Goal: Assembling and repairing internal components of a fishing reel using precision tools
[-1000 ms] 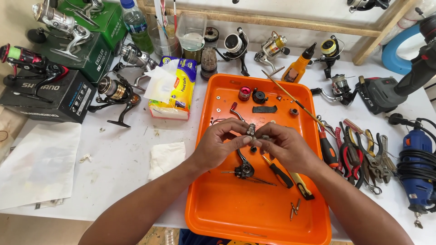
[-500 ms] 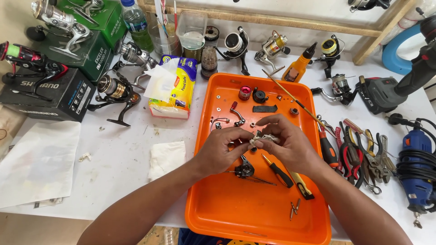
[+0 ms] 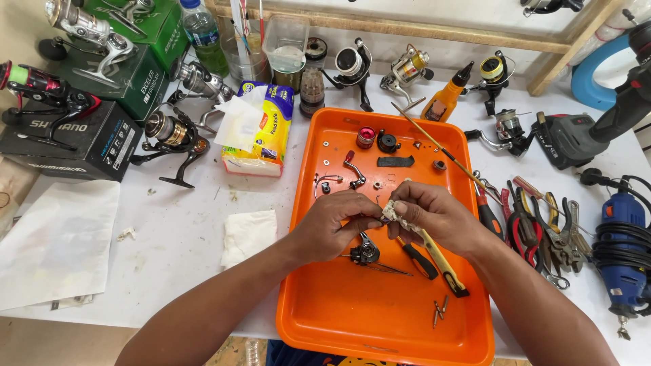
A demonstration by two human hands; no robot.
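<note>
Head view: a small metal part [image 3: 377, 220] is held over the orange tray [image 3: 339, 318] on the white counter [image 3: 183, 224].

The part is pinched by the left hand [image 3: 336, 220], while a crumpled rag [image 3: 400, 215] is pressed against it in the closed grip of the right hand [image 3: 434, 217]. Inside the tray a reel body [image 3: 366, 251], a yellow-handled tool [image 3: 441, 261], a red cap [image 3: 365, 137] and loose screws [image 3: 439, 310] are kept. Compared with half a second ago, both hands are found almost unmoved.
</note>
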